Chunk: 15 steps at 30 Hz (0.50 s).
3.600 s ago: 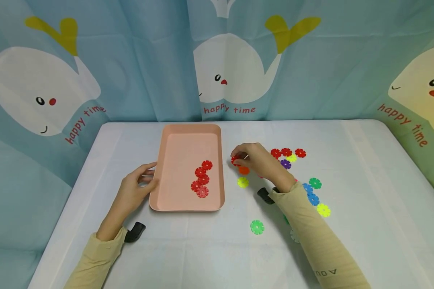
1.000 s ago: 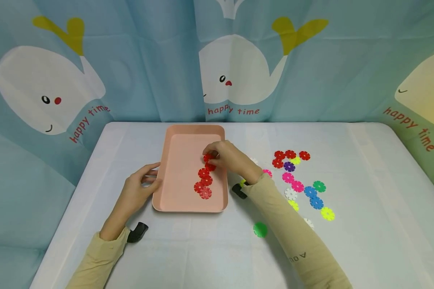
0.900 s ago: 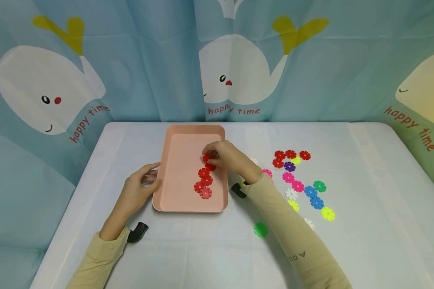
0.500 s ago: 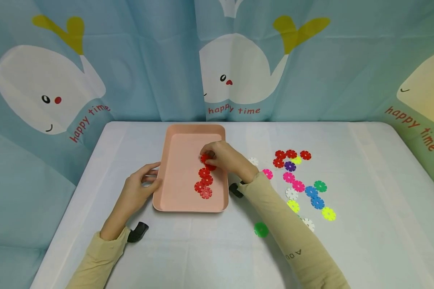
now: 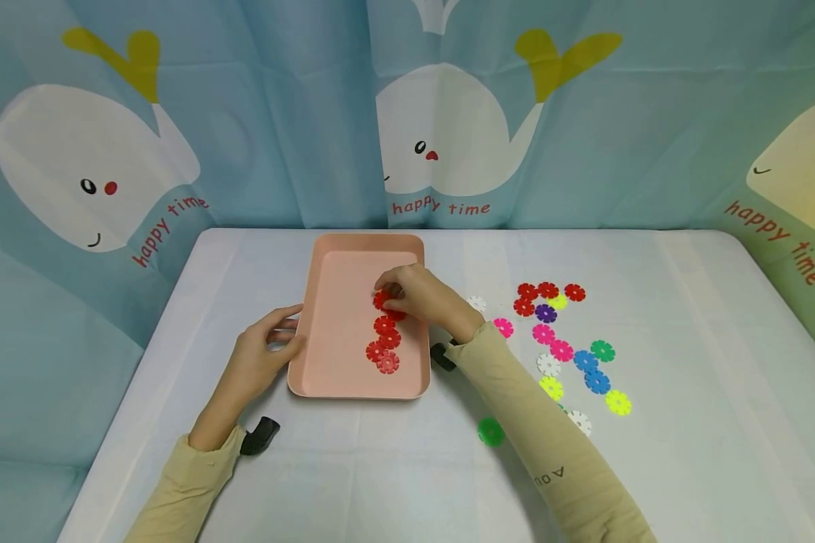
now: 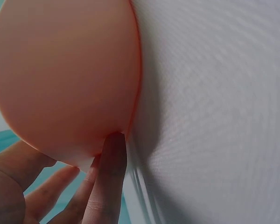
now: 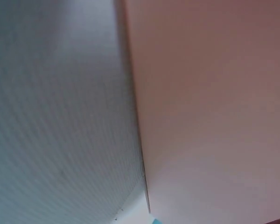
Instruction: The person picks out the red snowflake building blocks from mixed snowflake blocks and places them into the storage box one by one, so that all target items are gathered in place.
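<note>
My right hand (image 5: pixel 414 292) pinches a red snowflake disc (image 5: pixel 380 299) over the right half of the pink tray (image 5: pixel 333 381). Just below it, several red discs (image 5: pixel 384 325) lie overlapping in an uneven line, the top one partly covered by the fingers. At the tray's left edge, my left hand (image 5: pixel 254 358) holds the rim, thumb and fingers spread along it. The left wrist view shows the left fingers (image 6: pixel 113 172) against the tray wall (image 6: pixel 74 84). In the right wrist view only the tray's side (image 7: pixel 205 116) and the tabletop appear; the hand is hidden.
Right of the tray lie loose discs: red (image 5: pixel 548 289), purple (image 5: pixel 546 313), pink (image 5: pixel 544 333), blue (image 5: pixel 597 381), green (image 5: pixel 491 432), white (image 5: pixel 548 365) and yellow (image 5: pixel 618 403). My right forearm crosses above part of the table. A whale-printed curtain (image 5: pixel 285 151) hangs behind.
From the table right of the tray, my right hand has carried the red disc over the tray and shifted slightly left within the last second. The left hand stays at the rim.
</note>
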Available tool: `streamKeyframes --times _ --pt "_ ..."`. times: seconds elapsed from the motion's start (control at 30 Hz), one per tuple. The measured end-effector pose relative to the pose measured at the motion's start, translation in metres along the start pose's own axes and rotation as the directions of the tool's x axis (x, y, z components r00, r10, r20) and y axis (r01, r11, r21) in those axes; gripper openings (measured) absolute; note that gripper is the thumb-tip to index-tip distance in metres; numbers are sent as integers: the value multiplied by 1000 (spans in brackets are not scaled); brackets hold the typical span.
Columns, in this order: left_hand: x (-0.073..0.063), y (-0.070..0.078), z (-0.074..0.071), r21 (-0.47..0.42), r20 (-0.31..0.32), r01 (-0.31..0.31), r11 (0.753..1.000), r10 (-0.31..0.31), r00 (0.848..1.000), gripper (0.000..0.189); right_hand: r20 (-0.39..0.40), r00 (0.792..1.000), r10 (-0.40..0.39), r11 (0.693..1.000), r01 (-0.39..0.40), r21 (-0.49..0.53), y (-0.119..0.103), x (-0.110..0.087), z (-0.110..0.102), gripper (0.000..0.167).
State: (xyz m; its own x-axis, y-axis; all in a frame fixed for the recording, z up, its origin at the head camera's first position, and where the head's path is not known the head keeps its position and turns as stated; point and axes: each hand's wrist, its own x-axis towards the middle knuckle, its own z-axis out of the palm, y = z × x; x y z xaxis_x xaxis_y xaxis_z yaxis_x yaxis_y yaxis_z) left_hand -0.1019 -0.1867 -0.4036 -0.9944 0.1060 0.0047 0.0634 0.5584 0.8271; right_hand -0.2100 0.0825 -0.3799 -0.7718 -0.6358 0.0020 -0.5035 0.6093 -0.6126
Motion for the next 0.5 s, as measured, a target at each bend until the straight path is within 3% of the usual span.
streamKeyframes --times 0.5 --pt "1 -1 1 1 -7 -2 1000 2 1000 49 -14 999 29 999 -29 -21 -4 -6 -2 29"
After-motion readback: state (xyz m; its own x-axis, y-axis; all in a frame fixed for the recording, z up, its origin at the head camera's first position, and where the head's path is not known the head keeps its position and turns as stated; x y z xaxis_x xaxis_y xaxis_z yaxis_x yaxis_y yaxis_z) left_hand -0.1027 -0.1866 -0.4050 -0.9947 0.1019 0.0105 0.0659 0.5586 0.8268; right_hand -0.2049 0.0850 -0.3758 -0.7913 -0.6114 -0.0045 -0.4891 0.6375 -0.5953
